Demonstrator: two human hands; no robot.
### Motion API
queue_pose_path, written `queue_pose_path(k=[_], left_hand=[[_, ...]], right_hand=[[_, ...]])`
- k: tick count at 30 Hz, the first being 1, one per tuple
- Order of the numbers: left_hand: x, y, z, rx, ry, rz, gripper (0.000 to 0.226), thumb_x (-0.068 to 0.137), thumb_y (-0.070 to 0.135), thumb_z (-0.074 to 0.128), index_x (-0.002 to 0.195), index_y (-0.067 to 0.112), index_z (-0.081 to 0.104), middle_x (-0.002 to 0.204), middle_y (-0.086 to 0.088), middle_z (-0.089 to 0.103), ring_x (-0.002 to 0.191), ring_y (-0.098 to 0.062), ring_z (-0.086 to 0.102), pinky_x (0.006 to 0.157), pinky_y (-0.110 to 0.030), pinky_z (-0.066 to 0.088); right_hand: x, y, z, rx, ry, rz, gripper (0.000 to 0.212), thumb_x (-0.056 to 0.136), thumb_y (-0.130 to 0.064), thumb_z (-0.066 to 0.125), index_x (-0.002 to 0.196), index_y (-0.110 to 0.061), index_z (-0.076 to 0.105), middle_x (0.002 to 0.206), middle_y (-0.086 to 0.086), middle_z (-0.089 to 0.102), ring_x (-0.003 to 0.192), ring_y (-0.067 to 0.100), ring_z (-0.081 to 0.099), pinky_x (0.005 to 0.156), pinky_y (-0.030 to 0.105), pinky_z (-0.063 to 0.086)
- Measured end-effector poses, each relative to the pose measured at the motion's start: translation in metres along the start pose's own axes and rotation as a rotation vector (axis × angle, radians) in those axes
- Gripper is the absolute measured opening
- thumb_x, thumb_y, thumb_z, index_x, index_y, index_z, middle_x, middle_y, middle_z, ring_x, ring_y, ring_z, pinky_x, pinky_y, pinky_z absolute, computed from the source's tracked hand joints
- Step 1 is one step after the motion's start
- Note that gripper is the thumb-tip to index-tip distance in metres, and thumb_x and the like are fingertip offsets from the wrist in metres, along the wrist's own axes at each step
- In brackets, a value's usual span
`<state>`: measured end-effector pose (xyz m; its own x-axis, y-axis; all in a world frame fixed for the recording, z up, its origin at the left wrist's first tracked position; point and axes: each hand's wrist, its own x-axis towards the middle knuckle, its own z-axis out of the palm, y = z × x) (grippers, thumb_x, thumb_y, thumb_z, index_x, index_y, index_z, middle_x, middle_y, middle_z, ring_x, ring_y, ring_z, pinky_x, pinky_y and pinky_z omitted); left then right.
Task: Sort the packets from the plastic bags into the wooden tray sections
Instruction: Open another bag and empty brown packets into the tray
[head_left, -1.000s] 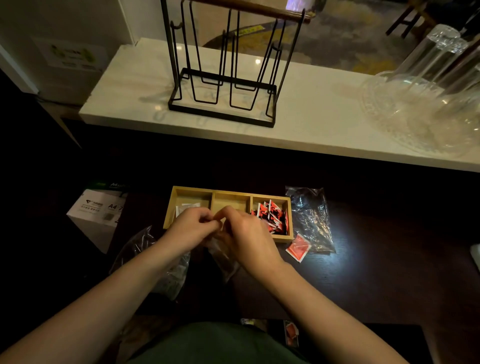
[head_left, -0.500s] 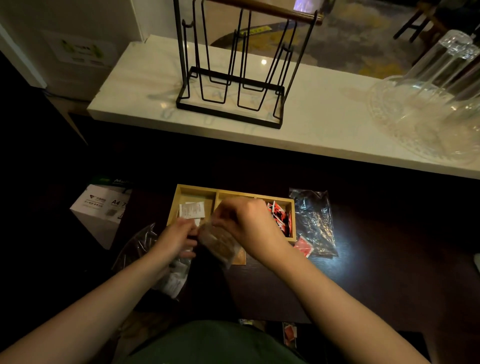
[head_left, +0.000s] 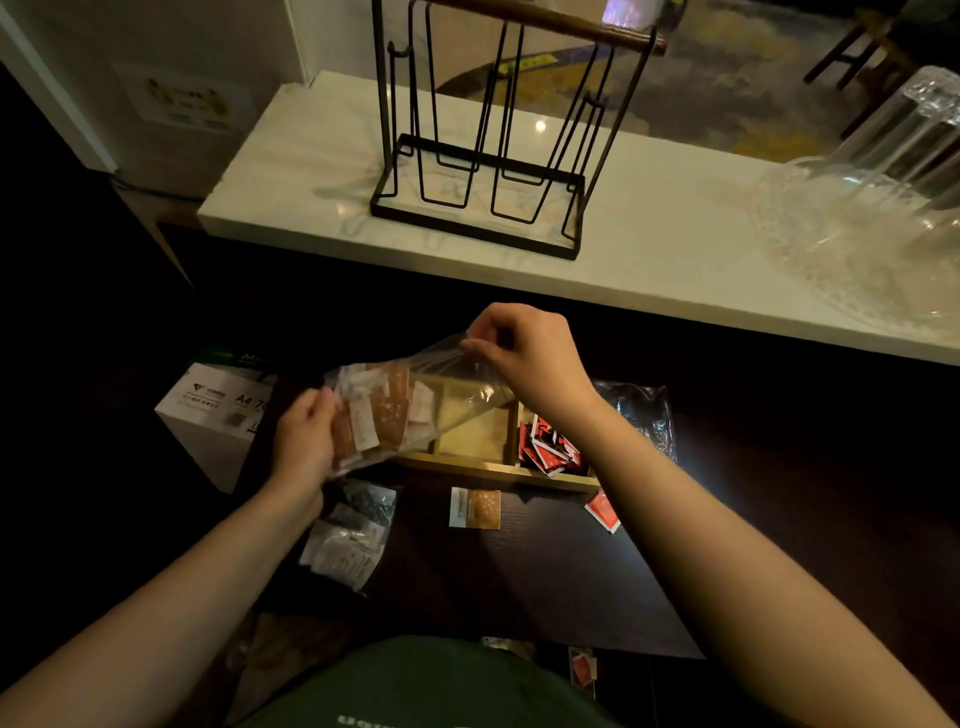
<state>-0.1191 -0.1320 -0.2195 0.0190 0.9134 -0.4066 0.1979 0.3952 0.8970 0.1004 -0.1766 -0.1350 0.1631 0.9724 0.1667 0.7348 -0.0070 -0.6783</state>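
Observation:
I hold a clear plastic bag (head_left: 410, 405) of brown and white packets stretched sideways above the wooden tray (head_left: 493, 470). My left hand (head_left: 304, 441) grips its packet-filled end, and my right hand (head_left: 524, 353) pinches its raised other end. The bag hides the tray's left section. The middle section shows bare wood, and red packets (head_left: 550, 447) fill the right one. One brown packet (head_left: 475, 509) and one red packet (head_left: 602, 512) lie loose on the dark table in front of the tray.
Another bag of white packets (head_left: 348, 540) lies by my left wrist. An empty clear bag (head_left: 644, 410) sits right of the tray. A white A4 box (head_left: 213, 415) stands left. On the white counter behind are a black wire rack (head_left: 483, 171) and glassware (head_left: 872, 228).
Both hands have lifted the bag of brown packets from the table edge to above the tray and pulled it out sideways, the right hand rising farther back. A brown packet now lies before the tray.

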Motion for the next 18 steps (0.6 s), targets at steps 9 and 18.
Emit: queue_pose_path(k=[9,18], left_hand=[[0.026,0.046,-0.035,0.527,0.226,0.398,0.034,0.098,0.027,0.041,0.072,0.005,0.046,0.059,-0.004,0.044,0.054,-0.02,0.041,0.051,-0.035,0.028],[0.024,0.066,-0.041,0.665,0.256,0.558,0.03,0.097,0.027,0.043,0.073,0.01,0.046,0.06,-0.005,0.047,0.058,-0.024,0.046,0.052,-0.034,0.032]], right_hand=[[0.016,0.03,0.04,-0.116,-0.145,0.016,0.015,0.09,-0.018,0.062,0.104,-0.014,0.066,0.096,0.003,0.066,0.084,0.009,0.058,0.073,0.022,0.05],[0.014,0.041,0.079,-0.158,-0.222,0.024,0.014,0.089,-0.017,0.063,0.101,-0.013,0.068,0.099,0.006,0.069,0.091,0.018,0.063,0.079,0.04,0.055]])
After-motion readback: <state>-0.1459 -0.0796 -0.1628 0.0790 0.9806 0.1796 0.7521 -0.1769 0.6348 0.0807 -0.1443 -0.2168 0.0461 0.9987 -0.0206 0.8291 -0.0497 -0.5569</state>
